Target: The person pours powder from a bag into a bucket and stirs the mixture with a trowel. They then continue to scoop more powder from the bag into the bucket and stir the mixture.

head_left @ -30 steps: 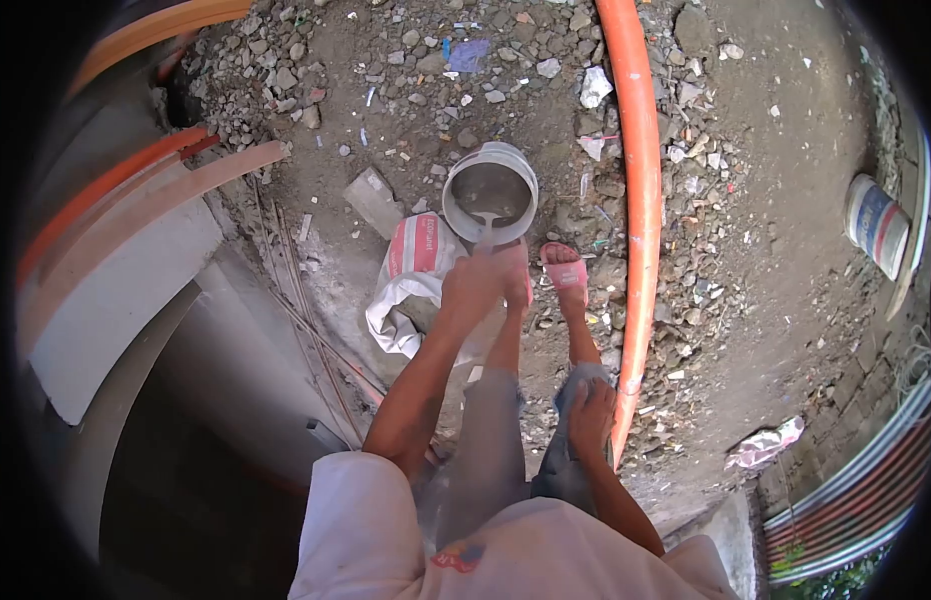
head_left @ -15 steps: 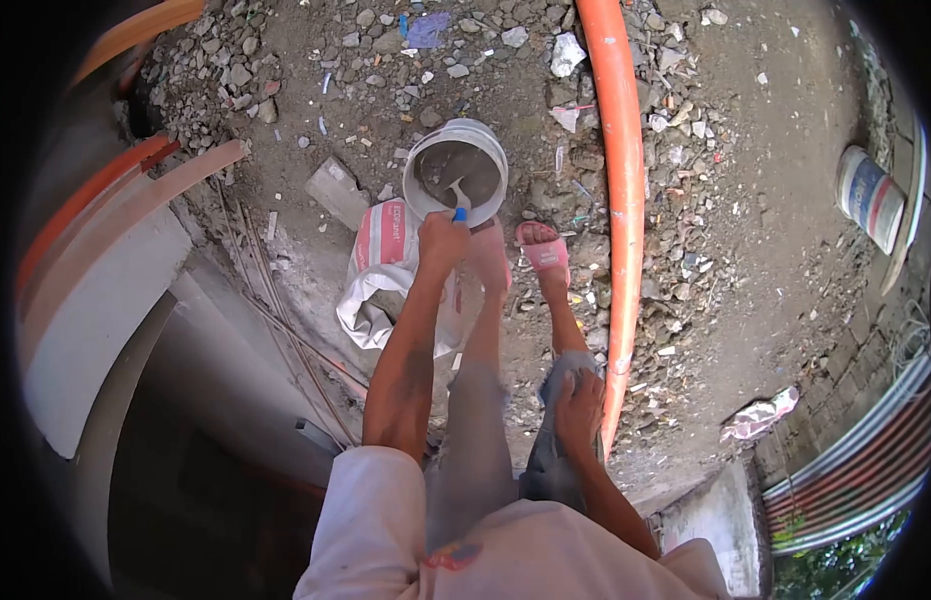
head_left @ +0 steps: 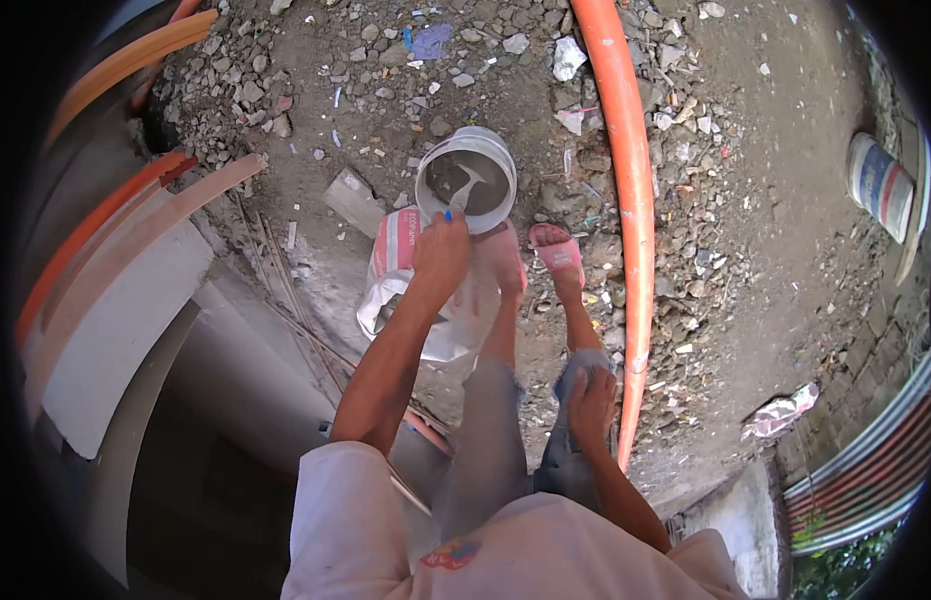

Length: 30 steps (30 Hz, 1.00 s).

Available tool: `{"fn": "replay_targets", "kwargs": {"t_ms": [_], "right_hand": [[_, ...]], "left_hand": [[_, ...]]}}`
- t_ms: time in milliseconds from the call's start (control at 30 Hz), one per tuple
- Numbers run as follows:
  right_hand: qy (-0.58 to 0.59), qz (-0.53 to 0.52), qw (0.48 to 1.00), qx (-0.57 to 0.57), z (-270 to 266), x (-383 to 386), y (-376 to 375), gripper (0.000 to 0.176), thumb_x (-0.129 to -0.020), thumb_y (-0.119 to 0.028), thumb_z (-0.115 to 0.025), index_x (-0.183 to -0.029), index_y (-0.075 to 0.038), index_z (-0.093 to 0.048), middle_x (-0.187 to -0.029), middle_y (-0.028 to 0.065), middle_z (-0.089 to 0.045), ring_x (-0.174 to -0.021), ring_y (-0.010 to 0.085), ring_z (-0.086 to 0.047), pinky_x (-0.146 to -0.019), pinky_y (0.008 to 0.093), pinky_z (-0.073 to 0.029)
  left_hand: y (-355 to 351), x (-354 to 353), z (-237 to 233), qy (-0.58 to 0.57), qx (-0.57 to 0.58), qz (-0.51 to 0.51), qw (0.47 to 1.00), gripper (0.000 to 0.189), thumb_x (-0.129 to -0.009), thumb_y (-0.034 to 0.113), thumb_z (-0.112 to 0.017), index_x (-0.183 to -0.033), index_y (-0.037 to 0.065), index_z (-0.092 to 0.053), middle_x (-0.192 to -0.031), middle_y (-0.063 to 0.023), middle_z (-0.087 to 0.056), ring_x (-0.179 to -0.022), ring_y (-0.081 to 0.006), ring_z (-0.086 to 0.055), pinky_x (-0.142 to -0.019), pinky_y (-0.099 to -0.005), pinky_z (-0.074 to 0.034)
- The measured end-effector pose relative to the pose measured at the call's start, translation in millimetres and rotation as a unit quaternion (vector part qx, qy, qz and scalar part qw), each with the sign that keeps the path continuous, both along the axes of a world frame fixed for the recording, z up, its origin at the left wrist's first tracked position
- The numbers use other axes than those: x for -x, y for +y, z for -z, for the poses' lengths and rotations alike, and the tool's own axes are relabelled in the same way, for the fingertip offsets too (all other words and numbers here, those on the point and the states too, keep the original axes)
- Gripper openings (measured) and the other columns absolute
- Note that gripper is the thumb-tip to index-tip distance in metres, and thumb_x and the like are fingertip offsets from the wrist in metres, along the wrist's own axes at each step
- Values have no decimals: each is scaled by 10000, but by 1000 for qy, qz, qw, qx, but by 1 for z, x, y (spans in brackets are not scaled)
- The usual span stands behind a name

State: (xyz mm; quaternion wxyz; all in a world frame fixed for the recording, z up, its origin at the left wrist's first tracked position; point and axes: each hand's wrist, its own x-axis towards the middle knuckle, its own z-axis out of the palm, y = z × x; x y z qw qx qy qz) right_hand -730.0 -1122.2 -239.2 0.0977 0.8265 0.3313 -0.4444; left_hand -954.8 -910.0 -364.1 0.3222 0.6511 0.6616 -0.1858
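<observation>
My left hand (head_left: 441, 252) is closed around the handle of a putty knife (head_left: 470, 188), whose metal blade reaches down into a white bucket (head_left: 498, 212). Some blue shows on the tool just beyond my fingers. Grey wet mix (head_left: 494, 172) lies inside the bucket, which stands on the dirt just past my feet. My right hand (head_left: 593, 405) rests on my right knee with its fingers laid over the denim, holding nothing. Beside the bucket, partly behind my left forearm, sits a crumpled white and pink cement sack (head_left: 394, 245).
A thick orange pipe (head_left: 631, 200) runs along the ground right of my feet. Near the bucket lies a grey block (head_left: 353, 203). Another bucket (head_left: 879, 188) is tipped at the far right. Rubble (head_left: 251, 95) is strewn ahead, and a wall ledge (head_left: 126, 330) borders the left.
The putty knife has turned in the bucket, and more of its blade shows above the mix. My view has shifted slightly; my right hand stays on the knee.
</observation>
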Motion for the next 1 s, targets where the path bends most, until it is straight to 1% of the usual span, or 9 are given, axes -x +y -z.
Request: {"fn": "replay_targets", "kwargs": {"t_ms": [133,267,367,433,533,633,833,933,1000], "right_hand": [[7,38,999,-9,4,0,3,436,-947,-346,-463,-1193,14,-488,-1190,227,-500,-1114,412,-476,-917,502,-390],[4,53,999,-13,1,-2,-2,440,-946,-333,-470,-1193,30,-495,-1183,244,-502,-1104,415,-480,-927,485,-389],[-41,1,999,20,-3,4,6,428,-947,-327,-467,-1182,29,-498,-1179,244,-504,-1102,415,-481,-921,488,-389],[-8,56,998,40,1,1,3,421,-949,-325,-464,-1183,22,-497,-1189,235,-502,-1112,409,-477,-915,495,-391],[-26,26,998,59,-7,7,7,411,-949,-326,-461,-1186,9,-495,-1187,223,-504,-1122,401,-472,-902,508,-396],[-38,-4,997,64,-13,10,17,402,-950,-324,-458,-1194,-6,-493,-1177,218,-508,-1126,396,-470,-891,522,-398],[-21,-1,1000,23,-4,7,6,416,-951,-325,-460,-1176,22,-504,-1168,233,-511,-1102,409,-483,-916,494,-389],[-32,-17,999,-2,5,0,-2,426,-949,-322,-467,-1173,38,-506,-1158,236,-514,-1089,415,-490,-924,485,-388],[-38,-23,999,-2,1,2,1,430,-948,-319,-471,-1173,45,-505,-1159,235,-515,-1087,415,-491,-927,485,-387]], "left_hand": [[25,0,54,-48,11,109,993,233,-829,92,-488,-963,-26,-638,-952,-232,-638,-869,-383,-640,-797,-483,-508],[28,-12,80,-31,73,-9,997,243,-808,106,-508,-963,-29,-638,-985,-243,-644,-932,-404,-628,-835,-463,-502],[42,4,70,-52,94,-84,991,264,-786,115,-525,-971,-40,-630,-1001,-263,-639,-961,-419,-615,-855,-460,-494],[40,8,50,-75,147,-167,972,286,-771,119,-535,-985,-51,-618,-1014,-286,-628,-974,-425,-608,-864,-462,-488],[14,25,43,-51,107,-90,989,276,-789,113,-542,-998,-53,-613,-992,-277,-632,-946,-423,-621,-820,-474,-506],[3,9,-4,23,113,4,993,248,-809,95,-535,-993,-52,-614,-936,-253,-638,-918,-416,-633,-780,-477,-520],[-12,7,34,20,53,150,987,205,-812,84,-532,-925,-50,-639,-884,-237,-647,-872,-394,-650,-744,-451,-539],[0,-3,77,-8,37,-71,997,195,-797,106,-558,-858,-53,-653,-874,-243,-658,-814,-346,-665,-710,-388,-550],[5,-13,92,-47,91,-230,968,206,-801,133,-575,-824,-59,-648,-826,-219,-663,-710,-301,-660,-632,-361,-534]]}}
